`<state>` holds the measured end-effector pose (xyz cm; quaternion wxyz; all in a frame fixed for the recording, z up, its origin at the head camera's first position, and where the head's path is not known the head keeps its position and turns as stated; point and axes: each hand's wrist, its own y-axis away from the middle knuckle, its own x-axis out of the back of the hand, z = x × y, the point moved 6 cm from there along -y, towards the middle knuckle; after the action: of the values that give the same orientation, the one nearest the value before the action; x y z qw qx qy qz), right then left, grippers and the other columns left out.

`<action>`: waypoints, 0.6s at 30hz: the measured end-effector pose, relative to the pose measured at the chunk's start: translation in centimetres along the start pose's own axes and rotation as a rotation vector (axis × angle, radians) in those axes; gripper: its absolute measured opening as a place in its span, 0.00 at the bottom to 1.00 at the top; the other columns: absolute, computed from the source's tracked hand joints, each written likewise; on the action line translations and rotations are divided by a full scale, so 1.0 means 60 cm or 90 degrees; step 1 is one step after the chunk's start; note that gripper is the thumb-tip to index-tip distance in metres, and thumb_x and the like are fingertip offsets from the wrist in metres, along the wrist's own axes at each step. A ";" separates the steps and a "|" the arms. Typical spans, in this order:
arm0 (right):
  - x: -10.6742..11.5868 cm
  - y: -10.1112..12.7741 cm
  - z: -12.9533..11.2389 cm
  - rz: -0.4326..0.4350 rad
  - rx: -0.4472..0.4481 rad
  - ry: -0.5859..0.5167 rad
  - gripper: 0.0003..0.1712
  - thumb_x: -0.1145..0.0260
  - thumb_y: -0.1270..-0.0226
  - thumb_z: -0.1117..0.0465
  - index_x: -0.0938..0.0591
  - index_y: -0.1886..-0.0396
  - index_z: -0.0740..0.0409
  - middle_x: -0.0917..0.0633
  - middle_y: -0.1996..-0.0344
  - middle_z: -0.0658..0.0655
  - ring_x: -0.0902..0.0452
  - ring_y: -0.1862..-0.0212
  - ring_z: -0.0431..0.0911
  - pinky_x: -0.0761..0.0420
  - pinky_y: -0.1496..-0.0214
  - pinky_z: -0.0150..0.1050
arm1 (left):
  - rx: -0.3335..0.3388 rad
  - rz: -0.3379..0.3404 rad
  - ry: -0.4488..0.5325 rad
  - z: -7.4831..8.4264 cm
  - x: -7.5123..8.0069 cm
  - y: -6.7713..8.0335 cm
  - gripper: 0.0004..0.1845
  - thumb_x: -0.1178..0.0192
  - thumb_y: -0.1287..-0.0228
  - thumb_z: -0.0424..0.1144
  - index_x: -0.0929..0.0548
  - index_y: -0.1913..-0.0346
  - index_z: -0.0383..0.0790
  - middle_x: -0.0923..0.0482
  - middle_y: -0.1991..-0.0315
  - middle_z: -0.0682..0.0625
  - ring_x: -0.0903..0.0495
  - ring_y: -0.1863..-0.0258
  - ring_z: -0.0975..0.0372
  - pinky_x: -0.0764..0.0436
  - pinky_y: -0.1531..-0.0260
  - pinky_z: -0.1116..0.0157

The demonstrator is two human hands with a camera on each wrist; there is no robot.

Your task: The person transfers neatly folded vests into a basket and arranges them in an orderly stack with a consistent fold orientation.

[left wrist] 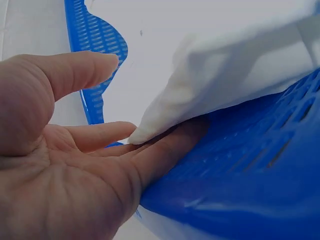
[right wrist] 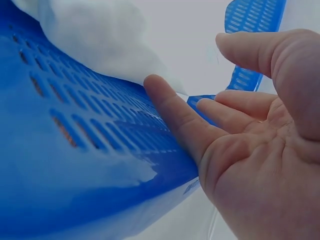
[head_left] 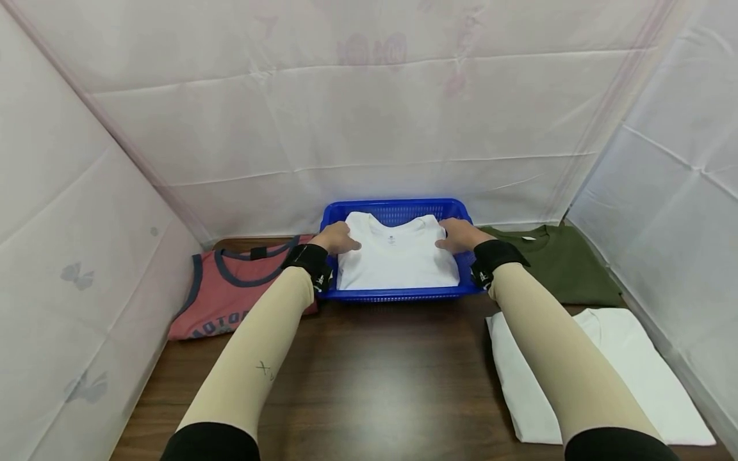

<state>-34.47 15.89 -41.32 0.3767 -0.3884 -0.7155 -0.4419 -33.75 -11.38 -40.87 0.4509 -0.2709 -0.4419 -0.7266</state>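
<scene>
Left of the blue basket [head_left: 398,296], we read the dark letters "OTO", part of a longer word, on the red shirt [head_left: 230,304]. In front and left of the basket, we read a handwritten "X" on the beige left sleeve [head_left: 248,349]. Inside the basket, we find collar print on the white shirt [head_left: 398,266], too small to read. On the backdrop [head_left: 369,121] behind the basket, faint pink marks remain illegible to us.

I saw 1 folded white T-shirt [head_left: 398,262] lying inside the blue slotted basket [head_left: 398,294], its rounded collar toward the far rim.
</scene>
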 end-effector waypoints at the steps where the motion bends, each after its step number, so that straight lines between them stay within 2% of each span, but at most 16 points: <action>1: 0.000 0.001 0.000 -0.001 0.000 -0.001 0.39 0.40 0.21 0.55 0.40 0.22 0.71 0.37 0.25 0.74 0.44 0.24 0.68 0.40 0.25 0.61 | -0.001 -0.001 0.003 0.000 0.000 0.002 0.36 0.42 0.24 0.44 0.38 0.24 0.25 0.31 0.30 0.34 0.24 0.52 0.50 0.20 0.51 0.58; 3: 0.000 0.002 0.001 -0.002 0.000 -0.004 0.39 0.40 0.21 0.54 0.40 0.22 0.70 0.37 0.25 0.74 0.44 0.24 0.68 0.40 0.25 0.61 | -0.006 -0.002 0.003 0.000 -0.001 0.004 0.35 0.44 0.23 0.44 0.39 0.24 0.25 0.32 0.29 0.33 0.24 0.48 0.50 0.22 0.47 0.57; 5: -0.001 0.003 0.001 -0.001 0.002 -0.005 0.39 0.40 0.21 0.54 0.40 0.21 0.71 0.37 0.25 0.74 0.45 0.23 0.68 0.41 0.24 0.61 | -0.015 -0.005 0.005 0.001 -0.001 0.005 0.34 0.47 0.22 0.44 0.40 0.24 0.24 0.34 0.28 0.32 0.25 0.39 0.48 0.25 0.38 0.55; 8: 0.000 0.009 -0.002 -0.003 -0.003 -0.006 0.38 0.42 0.20 0.55 0.42 0.21 0.71 0.38 0.24 0.74 0.46 0.23 0.67 0.43 0.23 0.60 | -0.020 -0.007 0.004 0.002 -0.002 0.005 0.35 0.47 0.21 0.45 0.40 0.24 0.24 0.39 0.24 0.32 0.36 0.26 0.45 0.35 0.28 0.51; 14: -0.001 0.008 0.002 -0.008 -0.001 -0.009 0.38 0.42 0.19 0.54 0.41 0.21 0.71 0.38 0.24 0.73 0.46 0.23 0.66 0.43 0.24 0.59 | -0.030 -0.007 0.005 0.005 -0.005 0.000 0.35 0.47 0.21 0.46 0.39 0.24 0.25 0.40 0.24 0.32 0.39 0.24 0.44 0.36 0.27 0.50; 18: -0.002 0.008 0.007 -0.011 -0.004 -0.023 0.38 0.41 0.20 0.53 0.39 0.21 0.70 0.37 0.24 0.72 0.44 0.23 0.65 0.41 0.24 0.59 | -0.045 0.003 0.029 0.004 -0.007 -0.005 0.35 0.48 0.21 0.48 0.39 0.23 0.27 0.41 0.23 0.34 0.41 0.23 0.45 0.38 0.27 0.50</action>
<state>-34.07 16.43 -41.39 0.3589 -0.3913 -0.7242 -0.4401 -33.82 -10.94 -41.19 0.4525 -0.2711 -0.4052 -0.7466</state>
